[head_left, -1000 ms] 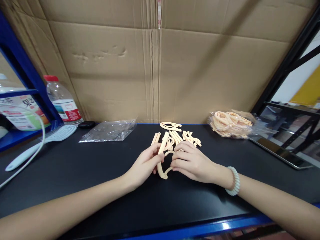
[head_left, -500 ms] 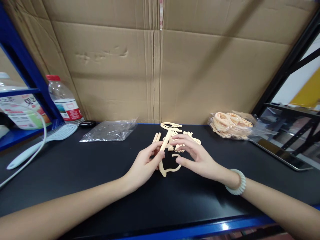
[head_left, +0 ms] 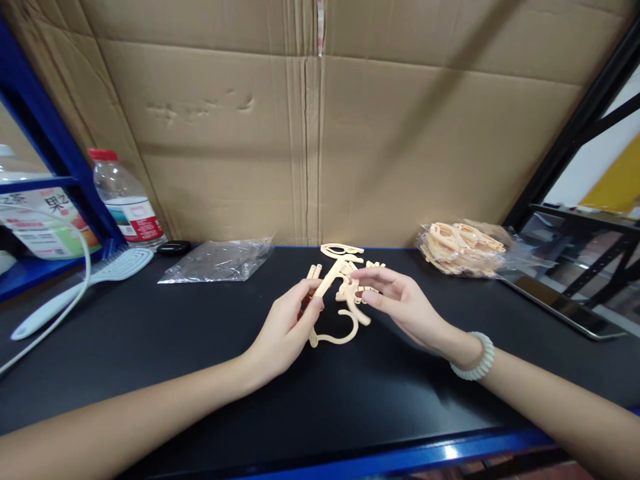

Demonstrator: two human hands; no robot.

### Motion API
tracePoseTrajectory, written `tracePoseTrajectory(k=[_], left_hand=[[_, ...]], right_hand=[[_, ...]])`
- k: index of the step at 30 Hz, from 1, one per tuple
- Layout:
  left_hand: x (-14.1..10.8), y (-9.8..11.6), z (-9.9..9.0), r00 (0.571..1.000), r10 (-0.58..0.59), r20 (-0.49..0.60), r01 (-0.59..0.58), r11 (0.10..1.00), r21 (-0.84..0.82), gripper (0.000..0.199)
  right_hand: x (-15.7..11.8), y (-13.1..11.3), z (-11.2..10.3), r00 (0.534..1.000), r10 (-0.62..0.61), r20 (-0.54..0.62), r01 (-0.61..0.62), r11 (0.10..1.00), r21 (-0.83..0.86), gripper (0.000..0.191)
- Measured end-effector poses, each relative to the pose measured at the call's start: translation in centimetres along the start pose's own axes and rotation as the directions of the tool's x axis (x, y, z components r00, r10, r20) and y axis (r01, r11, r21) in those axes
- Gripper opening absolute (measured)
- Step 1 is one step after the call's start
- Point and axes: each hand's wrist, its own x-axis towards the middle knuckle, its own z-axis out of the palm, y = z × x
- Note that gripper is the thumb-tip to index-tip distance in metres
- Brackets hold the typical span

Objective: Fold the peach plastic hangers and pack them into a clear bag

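Note:
My left hand is closed around a flat beige bar of a folding clothes hanger, tilted up and away from me. The hanger's curved hook curls out below that hand. A curved beige arm slants down from the bar's far end toward the right; whether it is joined there I cannot tell. My right hand is beside this arm, thumb and fingers apart, fingertips close to it. Behind the hands lie more beige hanger parts, partly hidden, including two narrow strips.
A clear plastic bag lies flat at the back left. Another bag full of beige hanger parts is at the back right, near a dark tablet-like slab. At left are a pale blue hairbrush, a cable and a red-capped bottle.
The curved arm now slants out below the right fingers. My right hand has moved slightly right, the left hand with the hanger slightly left, and the hook shows more fully.

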Motion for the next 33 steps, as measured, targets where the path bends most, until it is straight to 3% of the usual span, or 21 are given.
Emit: tracePoseTrajectory(k=[7,11,15,19,25,33], left_hand=[[0.0,-0.5,-0.1,0.996,0.088,0.013,-0.088,0.988,0.123,0.022],[0.2,-0.8,-0.1,0.987,0.150,0.055,-0.159,0.952,0.260,0.024],[0.3,-1.2,-0.2,0.985,0.112,0.135,-0.162,0.871,0.464,0.030],[0.4,-1.1,-0.4,0.974,0.146,0.171,-0.220,0.777,0.590,0.029],[0.7,-0.7,-0.6,0.944,0.289,0.161,-0.325,0.714,0.620,0.018],[0.5,-0.9,-0.1,0.851,0.314,0.421,-0.508,0.288,0.812,0.025]], right_hand=[[0.1,0.1,0.3,0.995,0.091,-0.049,-0.090,0.996,0.015,0.027],[0.1,0.1,0.5,0.985,0.161,0.066,-0.160,0.987,-0.008,0.025],[-0.2,-0.1,0.8,0.954,0.201,0.223,-0.194,0.980,-0.053,0.031],[-0.5,-0.3,1.0,0.931,0.267,0.247,-0.268,0.963,-0.031,0.032],[-0.6,-0.2,1.2,0.895,0.366,0.256,-0.371,0.928,-0.030,0.033],[-0.7,0.4,1.2,0.908,0.352,0.229,-0.337,0.936,-0.104,0.034]])
